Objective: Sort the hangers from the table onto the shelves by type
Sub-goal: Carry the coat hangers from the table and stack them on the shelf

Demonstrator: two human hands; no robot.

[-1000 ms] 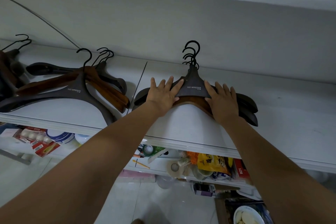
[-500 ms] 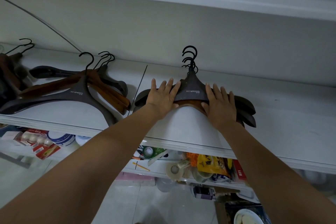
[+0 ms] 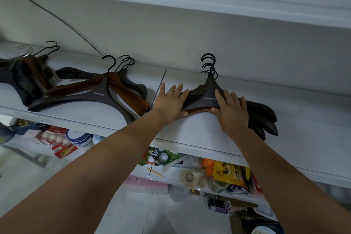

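Hanger stack (image 3: 204,93), dark plastic over brown wood, lies flat on the top shelf (image 3: 313,119), just right of the panel seam (image 3: 161,83), hooks toward the back wall. Left hand (image 3: 170,101) and right hand (image 3: 232,113) both lie flat on it, fingers straight and spread, clasping nothing; thumbs at the stack's near edge. Mixed hanger pile (image 3: 91,97) sits left of the seam, reaching the front edge. Darker heap (image 3: 24,76) at the far left end. Yellow packet (image 3: 229,175) on the shelf below.

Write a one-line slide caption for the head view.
The left hand and right hand lie flat on a stack of dark hangers on the shelf; a mixed hanger pile sits further left.
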